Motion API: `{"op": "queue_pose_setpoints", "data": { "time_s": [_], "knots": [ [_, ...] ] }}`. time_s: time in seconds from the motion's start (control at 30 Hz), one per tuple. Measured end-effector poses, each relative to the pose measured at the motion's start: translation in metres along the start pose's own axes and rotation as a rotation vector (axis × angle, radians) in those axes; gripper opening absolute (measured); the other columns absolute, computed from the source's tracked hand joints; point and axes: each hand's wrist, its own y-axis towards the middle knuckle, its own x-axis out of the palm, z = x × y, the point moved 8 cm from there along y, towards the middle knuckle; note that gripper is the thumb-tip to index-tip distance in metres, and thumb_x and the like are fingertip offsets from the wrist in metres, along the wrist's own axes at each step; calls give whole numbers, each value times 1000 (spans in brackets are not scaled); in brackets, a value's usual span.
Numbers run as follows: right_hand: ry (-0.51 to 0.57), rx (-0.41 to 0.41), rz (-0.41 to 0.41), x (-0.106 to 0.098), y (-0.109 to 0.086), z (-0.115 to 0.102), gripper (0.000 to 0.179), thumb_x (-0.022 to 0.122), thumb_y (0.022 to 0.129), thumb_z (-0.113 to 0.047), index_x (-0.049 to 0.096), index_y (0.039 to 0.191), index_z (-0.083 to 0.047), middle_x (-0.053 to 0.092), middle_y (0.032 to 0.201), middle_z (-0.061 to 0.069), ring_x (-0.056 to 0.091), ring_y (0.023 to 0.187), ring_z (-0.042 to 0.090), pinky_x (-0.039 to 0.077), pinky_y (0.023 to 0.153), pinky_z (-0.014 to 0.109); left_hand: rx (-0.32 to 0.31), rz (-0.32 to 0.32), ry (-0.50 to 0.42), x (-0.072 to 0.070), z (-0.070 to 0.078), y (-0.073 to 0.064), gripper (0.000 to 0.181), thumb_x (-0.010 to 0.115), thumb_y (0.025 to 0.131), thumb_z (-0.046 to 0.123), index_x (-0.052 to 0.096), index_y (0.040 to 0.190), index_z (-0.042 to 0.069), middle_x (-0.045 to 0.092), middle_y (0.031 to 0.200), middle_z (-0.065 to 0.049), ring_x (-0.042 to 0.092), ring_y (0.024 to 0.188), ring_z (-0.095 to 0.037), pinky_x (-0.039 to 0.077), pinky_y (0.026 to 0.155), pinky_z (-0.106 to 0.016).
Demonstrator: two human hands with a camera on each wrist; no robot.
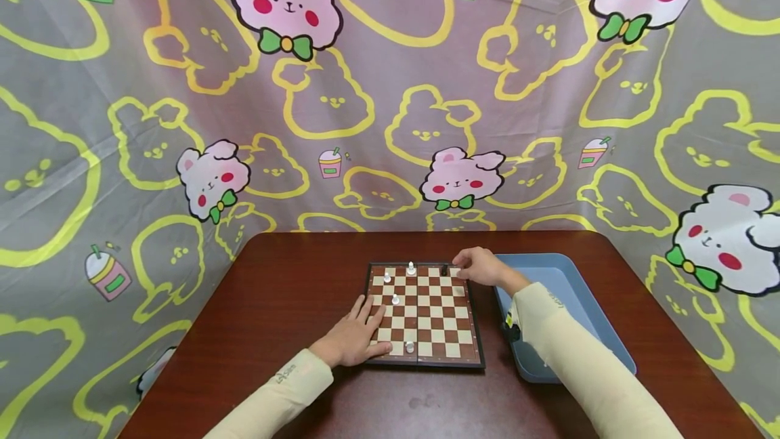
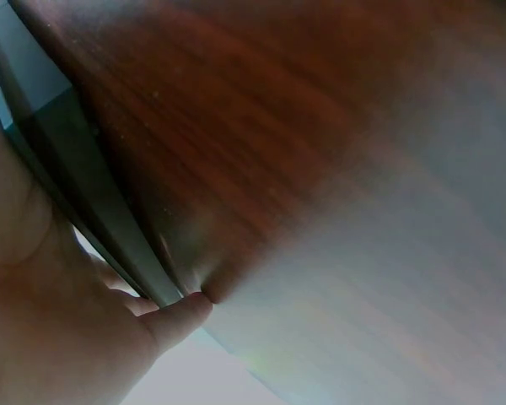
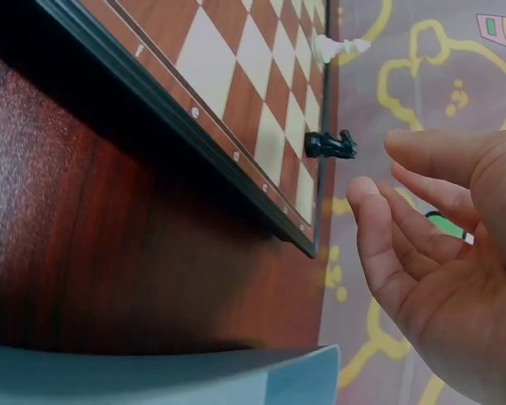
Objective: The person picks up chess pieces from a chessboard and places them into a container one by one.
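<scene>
A brown and cream chessboard (image 1: 447, 320) with a dark rim lies on the table. My left hand (image 1: 353, 336) rests on its left side with fingers spread, the thumb along the near edge; the left wrist view shows the hand (image 2: 59, 329) against the dark rim (image 2: 101, 194). By the far right corner, my right hand (image 1: 480, 267) is beside a black chess knight (image 1: 444, 270). In the right wrist view the knight (image 3: 327, 145) stands upright on the board, a small gap from the right hand (image 3: 455, 245), whose thumb and forefinger are apart and hold nothing.
Several white chess pieces stand on the board, among them a tall one (image 1: 411, 268) at the far edge and one (image 1: 409, 347) near the front. A blue tray (image 1: 600, 327) lies right of the board, under the right forearm. Patterned cloth (image 1: 378, 120) surrounds the table (image 1: 292, 269).
</scene>
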Motion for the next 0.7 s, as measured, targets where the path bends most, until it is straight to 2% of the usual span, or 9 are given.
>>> {"op": "queue_pose_setpoints", "data": {
  "time_s": [0.33, 0.7],
  "knots": [
    [-6, 28, 4, 10, 9, 2, 26, 63, 90, -5, 63, 115, 0, 62, 110, 16, 59, 98, 29, 51, 76, 40, 2, 0, 4, 0, -1, 0, 84, 36, 91, 67, 27, 150, 8, 16, 152, -25, 11, 140, -41, 35, 102, -46],
    [38, 77, 43, 24, 22, 12, 26, 62, 90, -5, 63, 116, -2, 62, 102, 9, 61, 87, 23, 51, 70, 36, 13, 13, -17, -3, 2, 0, 84, 37, 91, 66, 29, 149, 5, 17, 152, -26, 12, 139, -43, 35, 101, -49]
  ]
}}
